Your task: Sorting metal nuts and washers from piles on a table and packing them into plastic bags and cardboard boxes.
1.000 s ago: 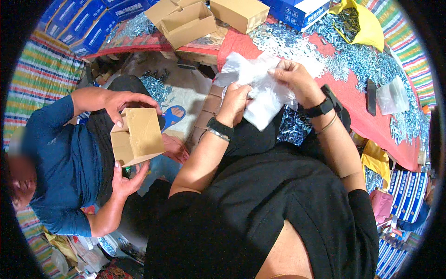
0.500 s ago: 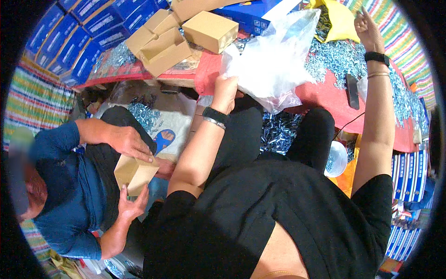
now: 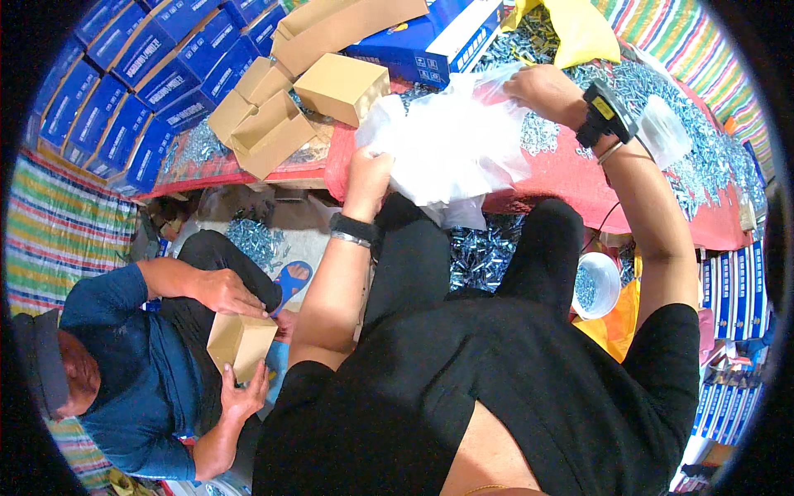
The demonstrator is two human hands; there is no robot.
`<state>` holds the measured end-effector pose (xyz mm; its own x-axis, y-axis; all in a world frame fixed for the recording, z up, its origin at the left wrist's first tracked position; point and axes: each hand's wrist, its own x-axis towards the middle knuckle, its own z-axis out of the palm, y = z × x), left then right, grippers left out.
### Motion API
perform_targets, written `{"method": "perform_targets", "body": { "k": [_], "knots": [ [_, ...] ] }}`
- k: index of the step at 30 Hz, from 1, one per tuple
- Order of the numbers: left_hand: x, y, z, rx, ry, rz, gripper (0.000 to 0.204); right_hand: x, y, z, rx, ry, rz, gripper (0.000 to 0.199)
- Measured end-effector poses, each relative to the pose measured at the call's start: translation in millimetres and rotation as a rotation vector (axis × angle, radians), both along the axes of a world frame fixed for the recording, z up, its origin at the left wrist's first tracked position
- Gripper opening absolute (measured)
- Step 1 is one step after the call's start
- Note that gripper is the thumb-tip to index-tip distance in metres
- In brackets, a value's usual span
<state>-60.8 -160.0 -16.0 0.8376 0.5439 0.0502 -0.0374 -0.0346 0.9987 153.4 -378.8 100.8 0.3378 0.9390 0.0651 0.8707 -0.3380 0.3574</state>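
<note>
A translucent white plastic bag (image 3: 455,145) spreads out in front of me over the near edge of the red-covered table (image 3: 571,186). My left hand (image 3: 368,176) is closed on the bag's left edge. At its upper right corner my right hand (image 3: 546,91) has its fingers bent down on the plastic, closed on it; the fingertips are partly hidden. Close behind the bag stand a closed brown carton (image 3: 342,87) and an open one (image 3: 271,142). Loose small metal parts (image 3: 538,134) lie beside the bag, below my right hand.
Blue boxes (image 3: 175,70) are stacked at the far left. A yellow bag (image 3: 583,37) and heaped metal parts stand at the back right. On my left a co-worker holds a small brown box (image 3: 242,343). A white tub (image 3: 597,285) sits by my right knee.
My right hand has come down and left from the raised position at the far right onto the bag. My left hand keeps its grip; the bag now hangs lower and more bunched.
</note>
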Motion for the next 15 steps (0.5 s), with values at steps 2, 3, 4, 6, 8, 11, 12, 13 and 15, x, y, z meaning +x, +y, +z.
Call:
{"method": "perform_targets", "body": {
  "k": [2,3,4,6,8,11,12,13,15],
  "knots": [
    [-1.8,-0.9,11.7,-0.276,-0.093,-0.107,0.026,18.0,-18.3,5.6,0.159,-0.056,0.042,0.006],
    [-0.8,4.9,11.5,-0.307,-0.073,-0.169,0.029,20.0,-24.3,13.4,0.254,-0.132,0.079,0.005],
    [1.7,8.2,10.7,-0.305,-0.073,-0.175,0.029,23.0,-31.9,23.0,0.336,-0.17,0.126,0.005],
    [12.7,5.3,16.0,-0.332,-0.032,-0.258,0.029,42.8,-47.8,35.2,0.385,-0.142,-0.033,0.005],
    [32.5,12.3,13.0,-0.302,-0.077,-0.285,0.03,52.7,-63.7,60.2,0.306,-0.407,-0.058,0.007],
    [64.1,-3.2,37.9,-0.295,-0.164,-0.304,0.028,70.7,-102.0,94.7,0.353,-0.436,-0.176,0.012],
    [74.7,-13.1,55.7,-0.317,-0.205,-0.288,0.027,70.4,-109.6,111.5,0.347,-0.497,-0.167,0.017],
    [86.0,-24.4,72.8,-0.346,-0.254,-0.314,0.023,65.6,-124.3,127.3,0.274,-0.333,-0.49,0.04],
    [121.6,-30.1,85.5,-0.286,-0.364,-0.291,0.019,73.8,-152.2,145.4,0.459,-0.379,-0.579,0.043]
  ]
}}
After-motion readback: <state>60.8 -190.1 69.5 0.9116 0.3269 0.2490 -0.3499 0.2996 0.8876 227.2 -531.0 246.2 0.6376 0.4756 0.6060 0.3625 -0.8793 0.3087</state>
